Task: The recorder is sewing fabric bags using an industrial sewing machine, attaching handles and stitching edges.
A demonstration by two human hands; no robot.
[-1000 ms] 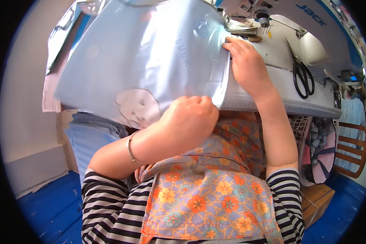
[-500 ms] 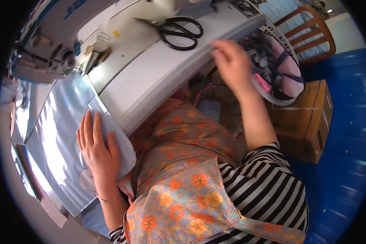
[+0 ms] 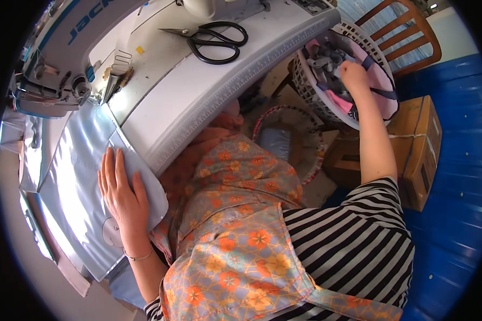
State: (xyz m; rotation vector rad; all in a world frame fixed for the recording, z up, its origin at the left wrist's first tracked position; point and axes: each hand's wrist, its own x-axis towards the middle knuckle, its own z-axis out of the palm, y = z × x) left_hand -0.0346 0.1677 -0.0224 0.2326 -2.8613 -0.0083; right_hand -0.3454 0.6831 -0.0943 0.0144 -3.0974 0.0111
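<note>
My left hand lies flat, fingers stretched out, on a shiny light-blue piece of fabric with a rounded corner and a small outline drawing on it. The fabric runs up to the sewing machine at the far left. My right hand is down in a white lattice basket lined with pink cloth. Its fingers are curled together over the loose grey pieces there. Whatever those fingers hold is hidden.
Black-handled scissors lie on the white sewing table, which has a ruler strip along its edge. A cardboard box stands below the basket. A round bin sits under the table. A wooden chair is at the far right.
My right hand has moved right, from above the table edge into the lined basket, and its fingers have curled. The left hand stays flat on the fabric. The view has shifted slightly.
</note>
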